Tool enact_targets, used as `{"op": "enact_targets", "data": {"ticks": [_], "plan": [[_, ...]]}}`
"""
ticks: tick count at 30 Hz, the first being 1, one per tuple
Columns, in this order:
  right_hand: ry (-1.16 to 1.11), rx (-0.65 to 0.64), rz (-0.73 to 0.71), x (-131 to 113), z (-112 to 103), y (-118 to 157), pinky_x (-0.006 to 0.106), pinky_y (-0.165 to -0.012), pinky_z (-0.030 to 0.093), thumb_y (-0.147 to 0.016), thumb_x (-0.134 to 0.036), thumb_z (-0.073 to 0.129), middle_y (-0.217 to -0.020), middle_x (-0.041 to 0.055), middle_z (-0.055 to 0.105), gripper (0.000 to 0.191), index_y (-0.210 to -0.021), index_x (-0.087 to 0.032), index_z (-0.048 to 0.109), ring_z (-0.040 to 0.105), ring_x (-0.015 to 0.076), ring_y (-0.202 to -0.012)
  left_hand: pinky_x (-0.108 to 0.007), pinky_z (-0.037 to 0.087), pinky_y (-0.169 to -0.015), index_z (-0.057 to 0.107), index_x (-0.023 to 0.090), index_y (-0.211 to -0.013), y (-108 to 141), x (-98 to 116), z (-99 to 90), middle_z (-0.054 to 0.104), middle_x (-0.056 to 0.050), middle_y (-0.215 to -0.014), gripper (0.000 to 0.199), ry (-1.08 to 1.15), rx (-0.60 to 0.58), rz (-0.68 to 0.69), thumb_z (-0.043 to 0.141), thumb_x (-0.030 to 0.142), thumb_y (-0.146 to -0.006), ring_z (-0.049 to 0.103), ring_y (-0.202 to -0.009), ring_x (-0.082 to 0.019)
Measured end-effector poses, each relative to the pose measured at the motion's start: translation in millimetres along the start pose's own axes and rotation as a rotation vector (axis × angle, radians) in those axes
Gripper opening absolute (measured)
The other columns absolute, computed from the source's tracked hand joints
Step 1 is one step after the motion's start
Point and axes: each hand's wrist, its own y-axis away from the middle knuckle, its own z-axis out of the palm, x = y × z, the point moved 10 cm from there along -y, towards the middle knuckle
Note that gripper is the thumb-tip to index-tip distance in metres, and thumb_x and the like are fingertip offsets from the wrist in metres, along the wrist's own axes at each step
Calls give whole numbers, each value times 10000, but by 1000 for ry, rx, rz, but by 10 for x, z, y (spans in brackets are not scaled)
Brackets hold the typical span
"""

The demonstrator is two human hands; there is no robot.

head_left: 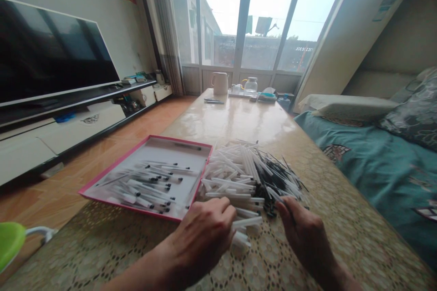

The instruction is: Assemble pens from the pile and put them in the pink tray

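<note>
My left hand is closed beside the pile of white plastic pen barrels; its curled fingertips are hidden, so what they grip cannot be seen. Several barrels lie just past its knuckles. My right hand pinches a thin pen refill between thumb and fingers, over the near edge of the dark refills. Small black pen parts lie between the hands. Left of the piles, a shallow pink-rimmed box lid holds several translucent pens with black ends.
The piles rest on a long table with a patterned cover. At its far end stand a beige jug, a glass pitcher and a tray. A teal-covered bed runs along the right. A green seat is at the lower left.
</note>
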Motion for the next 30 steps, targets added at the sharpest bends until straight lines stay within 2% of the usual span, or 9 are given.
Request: {"op": "enact_targets", "data": {"ticks": [3,7,12,15,17,19,24,27,30], "plan": [[-37,30,62,22,-48,-8,239,-554,372,-963,-321,356,-655,-4,543,228,-815,-209,488,554,144,-562,-271,387,-558,559,156,-782,-179,-56,-249,607,-52,-782,130,-161,141,7,465,71,-812,561,-659,-172],[-72,-30,76,-1,32,-18,245,-590,414,-966,-305,334,-712,17,586,228,-853,-209,508,606,164,-641,-282,383,-543,587,139,-789,-456,-218,-352,616,-82,-773,213,-298,240,16,416,16,-820,567,-662,-182],[-113,-81,-39,-150,104,-13,225,-616,431,-966,-253,347,-861,37,658,206,-1073,-206,517,650,157,-730,-320,442,-638,605,134,-964,-453,-468,-356,628,-121,-944,167,93,371,-125,542,120,-810,595,-781,-210],[-137,-144,-42,-211,177,20,216,-521,380,-956,-247,361,-668,-10,598,172,-908,-200,520,589,128,-544,-284,458,-549,577,149,-950,-262,-511,-15,617,-53,-777,158,767,325,-287,565,236,-819,593,-634,-162],[-132,-197,-79,-300,245,52,218,-512,357,-950,-240,369,-622,-19,556,196,-805,-202,496,552,121,-511,-234,429,-427,530,152,-976,-147,-367,402,589,-10,-700,239,1261,181,-396,592,301,-801,577,-522,-137],[-130,-264,-158,-437,327,91,218,-526,353,-947,-223,373,-656,-6,571,201,-798,-199,506,554,122,-541,-205,420,-387,508,151,-1004,-51,-227,676,590,2,-704,359,1564,152,-472,667,340,-744,575,-490,-121],[-224,-347,-219,-605,387,111,204,-580,401,-952,-224,372,-750,19,626,199,-879,-200,556,594,130,-631,-158,418,-403,601,110,-854,0,-187,889,632,-27,-664,327,1795,264,-494,736,367,-702,555,-505,-86],[-299,-337,-82,-458,331,66,212,-604,422,-954,-299,371,-733,10,611,213,-908,-201,554,599,141,-649,-161,434,-431,623,113,-804,24,-307,865,610,-2,-604,288,1852,375,-494,747,351,-701,555,-504,-82],[-389,-312,139,-184,292,51,201,-494,362,-975,-359,288,-564,-37,484,353,-725,-205,483,503,116,-507,-174,458,-468,616,134,-811,104,-464,840,617,13,-610,262,1906,507,-548,758,321,-696,576,-526,-89]]}}
